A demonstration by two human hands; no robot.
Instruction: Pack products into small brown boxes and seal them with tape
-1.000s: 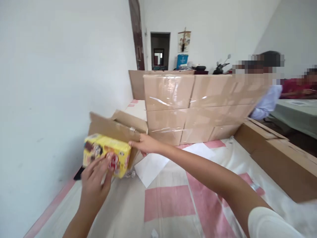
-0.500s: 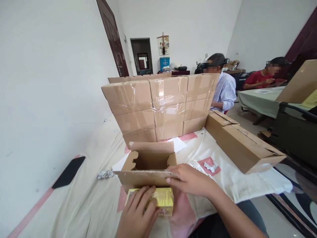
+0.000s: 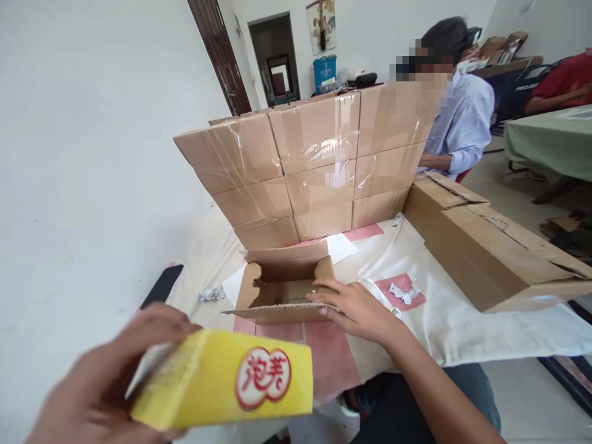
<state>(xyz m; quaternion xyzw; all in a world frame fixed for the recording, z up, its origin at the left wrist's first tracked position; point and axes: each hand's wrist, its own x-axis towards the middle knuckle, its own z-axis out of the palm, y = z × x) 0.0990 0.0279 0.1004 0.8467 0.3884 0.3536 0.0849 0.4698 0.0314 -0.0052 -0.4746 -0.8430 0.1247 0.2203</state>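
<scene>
My left hand point(image 3: 115, 376) is wrapped round a yellow box point(image 3: 250, 379) with red Chinese lettering, held up close to the camera in front of the table edge. Behind it an open cardboard box point(image 3: 272, 314) lies on the cloth, its flaps folded outward; the part of its inside that I can see holds nothing. My right hand point(image 3: 356, 308) grips the near flap at its right end, thumb in front and fingers over the top edge.
Taped cardboard boxes point(image 3: 319, 166) form a stack behind the open box. Two long closed cartons point(image 3: 490, 246) stand at the right. Crumpled foil point(image 3: 211, 295) and scrap paper point(image 3: 404, 293) lie on the cloth. A person in a light blue shirt point(image 3: 467, 123) sits beyond the stack.
My left hand has lifted the yellow box off the cloth and brought it toward the camera, to the left. My right hand stays on the flap. The view has shifted downward.
</scene>
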